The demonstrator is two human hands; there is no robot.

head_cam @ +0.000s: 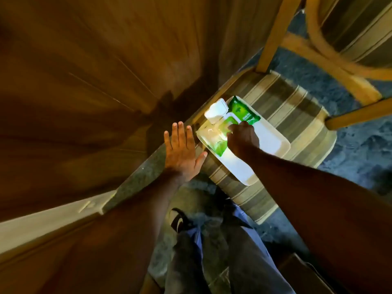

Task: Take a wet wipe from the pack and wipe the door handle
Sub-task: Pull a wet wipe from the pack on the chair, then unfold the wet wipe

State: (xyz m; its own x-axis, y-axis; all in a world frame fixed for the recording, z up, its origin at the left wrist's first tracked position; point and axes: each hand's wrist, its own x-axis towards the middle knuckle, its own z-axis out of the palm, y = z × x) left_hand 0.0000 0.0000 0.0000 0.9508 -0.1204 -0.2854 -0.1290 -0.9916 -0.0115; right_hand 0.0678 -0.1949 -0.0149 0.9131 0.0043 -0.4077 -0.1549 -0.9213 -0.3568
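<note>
A green and white wet wipe pack (241, 112) lies on a white tray (273, 143) on a striped chair seat, its white flip lid (216, 111) standing up. My right hand (242, 139) rests on the pack with fingertips at its opening; whether they pinch a wipe is hidden in glare. My left hand (181, 151) hovers flat with fingers spread, just left of the tray, holding nothing. The wooden door (95, 71) fills the left side. No door handle is in view.
The striped chair (297, 107) has wooden legs and a back rail rising at the upper right. A second wooden chair (343, 39) stands behind it. Blue carpet (358, 149) covers the floor. My legs and a dark shoe (179, 221) are below.
</note>
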